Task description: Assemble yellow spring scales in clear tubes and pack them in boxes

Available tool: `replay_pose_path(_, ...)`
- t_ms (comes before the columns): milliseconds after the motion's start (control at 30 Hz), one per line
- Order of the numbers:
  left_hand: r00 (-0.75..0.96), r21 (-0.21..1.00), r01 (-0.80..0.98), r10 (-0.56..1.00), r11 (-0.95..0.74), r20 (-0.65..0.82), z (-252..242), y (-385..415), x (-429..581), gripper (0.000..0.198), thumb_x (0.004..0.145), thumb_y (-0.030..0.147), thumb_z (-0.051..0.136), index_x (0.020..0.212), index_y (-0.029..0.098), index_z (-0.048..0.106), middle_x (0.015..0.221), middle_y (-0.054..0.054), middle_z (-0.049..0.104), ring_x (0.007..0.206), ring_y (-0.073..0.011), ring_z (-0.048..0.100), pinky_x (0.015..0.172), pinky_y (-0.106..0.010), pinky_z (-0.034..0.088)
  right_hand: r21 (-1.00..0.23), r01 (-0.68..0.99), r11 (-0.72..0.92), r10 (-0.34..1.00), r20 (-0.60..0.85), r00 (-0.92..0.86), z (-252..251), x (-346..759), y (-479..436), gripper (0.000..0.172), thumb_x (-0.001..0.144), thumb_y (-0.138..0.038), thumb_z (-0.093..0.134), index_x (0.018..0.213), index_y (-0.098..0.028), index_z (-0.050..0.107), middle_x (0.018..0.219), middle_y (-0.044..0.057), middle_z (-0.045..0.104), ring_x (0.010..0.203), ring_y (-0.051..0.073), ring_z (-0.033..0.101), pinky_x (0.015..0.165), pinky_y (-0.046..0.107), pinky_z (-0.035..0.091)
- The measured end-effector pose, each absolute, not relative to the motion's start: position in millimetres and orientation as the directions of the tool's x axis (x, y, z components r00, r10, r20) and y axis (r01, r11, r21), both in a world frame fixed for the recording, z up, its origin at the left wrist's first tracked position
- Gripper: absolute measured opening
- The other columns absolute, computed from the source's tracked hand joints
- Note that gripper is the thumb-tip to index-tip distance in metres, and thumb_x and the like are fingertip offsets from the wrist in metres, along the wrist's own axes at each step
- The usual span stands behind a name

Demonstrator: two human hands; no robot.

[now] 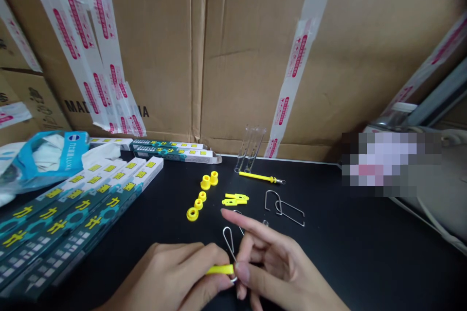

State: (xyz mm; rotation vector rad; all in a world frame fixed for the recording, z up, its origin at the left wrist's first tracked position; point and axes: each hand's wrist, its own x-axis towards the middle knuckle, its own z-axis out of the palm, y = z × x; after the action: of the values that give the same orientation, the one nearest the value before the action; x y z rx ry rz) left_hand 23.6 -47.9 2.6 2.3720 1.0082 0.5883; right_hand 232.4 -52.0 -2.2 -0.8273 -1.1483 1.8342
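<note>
My left hand (182, 272) is closed on a flat yellow plastic piece (221, 269), whose end sticks out between thumb and fingers. At that end a bent silver wire hook (229, 243) rises with its loop upward. My right hand (277, 267) pinches the wire beside the yellow end with the thumb, its index finger stretched out. Beyond the hands lie yellow caps (192, 214), small yellow flat pieces (235, 200), bent metal wires (290, 211) and a yellow rod (257, 177) with a metal hook.
Clear tubes (250, 150) stand at the back of the black table (339, 248). Long printed boxes (105, 209) and a blue-white bag (54, 155) are at the left. A large cardboard box (237, 58) rises behind. Cables and a blurred patch are at the right.
</note>
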Motion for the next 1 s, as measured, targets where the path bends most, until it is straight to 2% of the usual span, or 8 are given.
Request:
replay_pose_path(67, 0.629, 0.579, 0.53, 0.745, -0.619, 0.221, 3.1, -47.3, 24.0, 0.029, 0.104, 0.038, 0.044, 0.089, 0.026, 0.065, 0.082, 0.006, 0.076, 0.07, -0.012, 0.073, 0.064, -0.015, 0.047, -0.924, -0.278, -0.262, 0.871, -0.102, -0.48, -0.1, 232.7, -52.5, 0.045, 0.078, -0.032, 0.085, 0.119, -0.021, 0.068, 0.076, -0.003, 0.06, 0.07, 0.012, 0.066, 0.051, 0.015, 0.054)
replay_pose_path(133, 0.608, 0.586, 0.524, 0.753, -0.619, 0.252, 4.2, -47.0, 24.0, 0.028, 0.104, 0.037, 0.045, 0.087, 0.026, 0.065, 0.078, 0.007, 0.075, 0.063, -0.0099, 0.07, 0.059, -0.013, 0.046, -0.925, -0.282, -0.254, 0.868, -0.09, -0.488, -0.6, 233.1, -52.1, 0.038, 0.078, -0.033, 0.085, 0.111, -0.019, 0.07, 0.075, -0.003, 0.06, 0.07, 0.012, 0.066, 0.05, 0.015, 0.055)
replay_pose_path(233, 0.584, 0.595, 0.522, 0.764, -0.611, 0.272, 5.1, -47.9, 24.0, 0.031, 0.103, 0.034, 0.045, 0.078, 0.024, 0.062, 0.066, 0.008, 0.067, 0.052, -0.0072, 0.063, 0.052, -0.013, 0.042, -0.918, -0.315, -0.24, 0.874, -0.063, -0.482, -4.6, 233.4, -50.9, 0.037, 0.081, -0.032, 0.083, 0.112, -0.019, 0.067, 0.076, -0.003, 0.06, 0.066, 0.011, 0.066, 0.049, 0.015, 0.054)
replay_pose_path(333, 0.578, 0.597, 0.528, 0.771, -0.604, 0.269, 5.0, -49.6, 24.4, 0.027, 0.101, 0.03, 0.047, 0.079, 0.024, 0.061, 0.063, 0.01, 0.062, 0.052, -0.0064, 0.061, 0.052, -0.012, 0.041, -0.912, -0.339, -0.231, 0.872, -0.04, -0.487, -6.8, 233.1, -50.3, 0.035, 0.083, -0.032, 0.081, 0.111, -0.018, 0.064, 0.077, -0.003, 0.061, 0.065, 0.01, 0.066, 0.047, 0.013, 0.053)
replay_pose_path(733, 0.535, 0.639, 0.504, 0.791, -0.581, 0.298, -1.0, -48.6, 23.3, 0.018, 0.099, 0.031, 0.052, 0.087, 0.026, 0.063, 0.067, 0.011, 0.064, 0.051, -0.0049, 0.059, 0.051, -0.009, 0.041, -0.917, -0.248, -0.313, 0.86, -0.162, -0.484, -0.5, 234.1, -50.1, 0.045, 0.075, -0.036, 0.088, 0.102, -0.016, 0.059, 0.076, -0.004, 0.061, 0.057, 0.005, 0.058, 0.046, 0.011, 0.051)
replay_pose_path(900, 0.489, 0.647, 0.521, 0.816, -0.557, 0.308, 1.6, -48.7, 23.1, 0.01, 0.094, 0.029, 0.062, 0.085, 0.026, 0.063, 0.061, 0.012, 0.061, 0.047, -0.0047, 0.057, 0.049, -0.009, 0.04, -0.908, -0.293, -0.299, 0.869, -0.132, -0.476, -3.9, 233.4, -49.3, 0.04, 0.073, -0.03, 0.089, 0.096, -0.016, 0.061, 0.074, -0.004, 0.062, 0.055, 0.005, 0.059, 0.043, 0.01, 0.051)
replay_pose_path(1000, 0.51, 0.623, 0.523, 0.799, -0.582, 0.318, 4.8, -48.6, 24.0, 0.013, 0.094, 0.027, 0.063, 0.081, 0.026, 0.063, 0.059, 0.013, 0.06, 0.047, -0.0045, 0.057, 0.05, -0.008, 0.04, -0.902, -0.323, -0.286, 0.874, -0.107, -0.473, -7.7, 232.1, -48.1, 0.038, 0.073, -0.028, 0.089, 0.095, -0.015, 0.06, 0.074, -0.004, 0.063, 0.054, 0.006, 0.06, 0.042, 0.01, 0.051)
